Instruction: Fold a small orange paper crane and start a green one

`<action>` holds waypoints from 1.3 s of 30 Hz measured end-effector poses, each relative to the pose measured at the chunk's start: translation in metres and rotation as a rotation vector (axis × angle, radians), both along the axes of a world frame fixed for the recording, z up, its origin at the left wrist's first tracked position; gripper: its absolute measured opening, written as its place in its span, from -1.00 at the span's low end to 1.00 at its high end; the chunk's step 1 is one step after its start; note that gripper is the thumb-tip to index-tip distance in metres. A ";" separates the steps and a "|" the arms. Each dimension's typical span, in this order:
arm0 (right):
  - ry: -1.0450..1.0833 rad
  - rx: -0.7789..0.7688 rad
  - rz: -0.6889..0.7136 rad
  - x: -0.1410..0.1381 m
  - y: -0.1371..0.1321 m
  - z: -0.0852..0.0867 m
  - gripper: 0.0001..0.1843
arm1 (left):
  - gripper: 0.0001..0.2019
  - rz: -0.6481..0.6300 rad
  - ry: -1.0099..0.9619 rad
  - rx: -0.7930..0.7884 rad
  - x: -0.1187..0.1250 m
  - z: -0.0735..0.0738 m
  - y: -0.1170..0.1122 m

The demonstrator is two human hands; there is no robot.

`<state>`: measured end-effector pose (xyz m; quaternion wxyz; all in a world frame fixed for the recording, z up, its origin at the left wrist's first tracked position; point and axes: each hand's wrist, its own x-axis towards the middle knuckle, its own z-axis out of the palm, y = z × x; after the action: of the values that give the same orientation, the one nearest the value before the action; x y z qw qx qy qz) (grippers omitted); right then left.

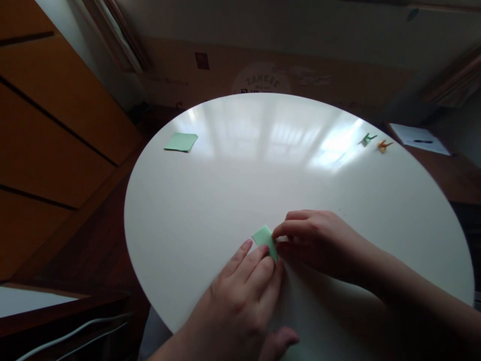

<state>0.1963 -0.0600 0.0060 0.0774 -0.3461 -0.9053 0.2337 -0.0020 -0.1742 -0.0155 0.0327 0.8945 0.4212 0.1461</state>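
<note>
A small piece of folded light-green paper (pixel 264 234) lies on the white table near its front middle. My left hand (pixel 244 296) rests flat over the paper's lower part, its fingers stretched out and pressing it down. From the right, my right hand (pixel 315 238) touches the paper's right edge with fingers bent together in a pinch. The tips of that hand's lower fingers and thumb are in shadow, and the near end of the paper is covered by my left hand.
A stack of green paper sheets (pixel 181 142) lies at the table's (pixel 210 200) far left. Two small folded paper figures, one green (pixel 367 139) and one orange (pixel 384 146), stand at the far right. Beyond them, a pen (pixel 423 141) lies on white paper (pixel 409 134).
</note>
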 end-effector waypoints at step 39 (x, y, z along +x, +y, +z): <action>0.022 0.083 0.219 -0.020 -0.005 -0.010 -0.80 | -0.49 0.223 -0.098 0.018 0.001 -0.015 -0.013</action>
<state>0.1767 -0.0648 -0.0037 0.0759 -0.2392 -0.9456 0.2068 -0.0010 -0.1867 -0.0302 0.0290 0.8341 0.5147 0.1961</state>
